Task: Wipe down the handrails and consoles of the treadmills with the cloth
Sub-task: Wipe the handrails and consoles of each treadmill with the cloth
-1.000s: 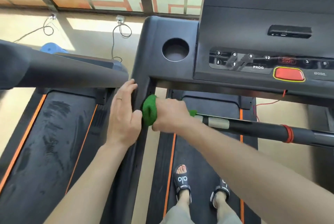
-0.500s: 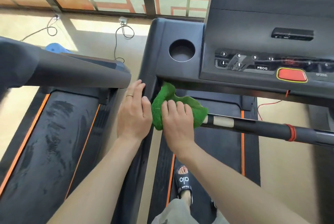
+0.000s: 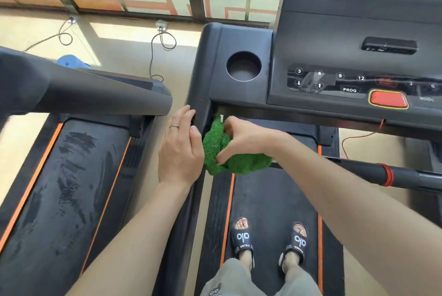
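Right now the wiping is at the inner end of the front crossbar [image 3: 358, 168], where that bar meets the left handrail [image 3: 195, 114] just under the near left corner of the console [image 3: 241, 40]. The right hand [image 3: 244, 139] has its fingers closed on the green cloth [image 3: 215, 142], which is bunched around the bar's end and pressed into that corner. The left hand [image 3: 180, 150] lies flat on the left handrail, fingers loosely extended and gripping nothing, apparently steadying the person. By my reading, the handrail joint is the step in hand, while the console face with its cup holder [image 3: 243, 66] and red button [image 3: 388, 99] is not yet being wiped. Next the cloth likely needs to slide rightward along the crossbar toward the red band [image 3: 387, 174], or lift onto the console's near edge; either calls for keeping the cloth wrapped and avoiding hard pressure on the buttons.
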Demonstrator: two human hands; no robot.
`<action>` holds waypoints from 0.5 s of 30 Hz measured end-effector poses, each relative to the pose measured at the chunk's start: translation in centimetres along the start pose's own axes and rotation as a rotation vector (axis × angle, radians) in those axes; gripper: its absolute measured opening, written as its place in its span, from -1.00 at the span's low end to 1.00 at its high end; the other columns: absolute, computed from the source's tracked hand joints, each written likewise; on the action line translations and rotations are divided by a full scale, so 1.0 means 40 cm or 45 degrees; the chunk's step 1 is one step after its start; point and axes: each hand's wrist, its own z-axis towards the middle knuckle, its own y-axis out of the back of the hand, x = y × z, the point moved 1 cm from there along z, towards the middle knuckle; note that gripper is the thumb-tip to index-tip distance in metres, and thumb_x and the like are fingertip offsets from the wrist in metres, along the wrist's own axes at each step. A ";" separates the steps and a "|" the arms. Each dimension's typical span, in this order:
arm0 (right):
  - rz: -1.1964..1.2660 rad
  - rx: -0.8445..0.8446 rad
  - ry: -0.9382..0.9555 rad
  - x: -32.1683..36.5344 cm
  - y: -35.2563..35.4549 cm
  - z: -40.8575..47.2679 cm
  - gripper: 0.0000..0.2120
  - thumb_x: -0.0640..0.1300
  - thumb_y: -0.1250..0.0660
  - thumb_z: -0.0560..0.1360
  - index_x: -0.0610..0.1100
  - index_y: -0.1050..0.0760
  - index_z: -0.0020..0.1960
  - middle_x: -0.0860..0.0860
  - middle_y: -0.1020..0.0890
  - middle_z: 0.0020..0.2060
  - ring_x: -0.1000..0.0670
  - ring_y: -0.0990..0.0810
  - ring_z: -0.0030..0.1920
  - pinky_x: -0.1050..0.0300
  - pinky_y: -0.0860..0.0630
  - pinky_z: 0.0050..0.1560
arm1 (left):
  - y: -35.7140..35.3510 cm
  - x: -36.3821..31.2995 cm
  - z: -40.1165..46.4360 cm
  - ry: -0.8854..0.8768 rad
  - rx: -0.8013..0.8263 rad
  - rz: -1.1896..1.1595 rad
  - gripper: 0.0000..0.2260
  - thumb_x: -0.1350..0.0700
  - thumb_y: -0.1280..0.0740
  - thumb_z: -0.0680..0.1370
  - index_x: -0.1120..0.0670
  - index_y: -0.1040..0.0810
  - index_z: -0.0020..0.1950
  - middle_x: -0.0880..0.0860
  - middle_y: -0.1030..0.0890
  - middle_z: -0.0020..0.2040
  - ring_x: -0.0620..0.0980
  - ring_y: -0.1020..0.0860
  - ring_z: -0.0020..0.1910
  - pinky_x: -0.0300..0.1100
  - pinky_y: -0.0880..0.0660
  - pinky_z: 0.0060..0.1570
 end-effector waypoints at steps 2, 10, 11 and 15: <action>-0.422 0.029 -0.038 0.012 -0.036 0.043 -0.27 0.13 -0.65 0.18 -0.03 -0.36 0.19 0.00 -0.45 0.08 -0.04 -0.46 0.13 0.00 -0.58 0.07 | 0.001 -0.003 -0.001 0.028 0.000 -0.006 -0.58 0.05 0.01 0.64 0.08 -0.47 0.41 -0.04 -0.42 0.47 -0.06 -0.40 0.42 0.01 -0.47 0.29; -0.870 -0.930 0.143 -0.026 -0.179 0.068 -0.67 -0.19 -0.50 0.22 -0.11 -0.42 -0.11 -0.03 -0.58 -0.30 -0.14 -0.59 -0.32 0.09 -0.26 -0.36 | 0.001 -0.007 -0.001 0.025 0.028 0.028 -0.57 0.04 0.02 0.64 0.08 -0.45 0.42 -0.03 -0.41 0.48 -0.04 -0.40 0.42 0.05 -0.51 0.24; -0.928 -1.058 0.216 -0.038 -0.194 0.069 -0.72 -0.24 -0.46 0.23 -0.10 -0.40 -0.17 -0.03 -0.53 -0.35 -0.12 -0.54 -0.37 0.08 -0.25 -0.39 | 0.001 -0.006 0.000 0.025 0.025 0.032 -0.57 0.04 0.02 0.64 0.08 -0.45 0.42 -0.04 -0.41 0.48 -0.04 -0.40 0.42 0.05 -0.51 0.24; -1.050 -1.412 0.445 -0.069 -0.242 0.067 -0.83 -0.38 -0.18 0.47 -0.12 -0.37 -0.15 -0.07 -0.44 -0.29 -0.13 -0.41 -0.30 0.02 -0.38 -0.27 | 0.000 -0.007 -0.001 0.006 0.025 0.067 -0.58 0.06 0.02 0.65 0.08 -0.45 0.42 -0.04 -0.41 0.48 -0.06 -0.40 0.41 0.01 -0.53 0.22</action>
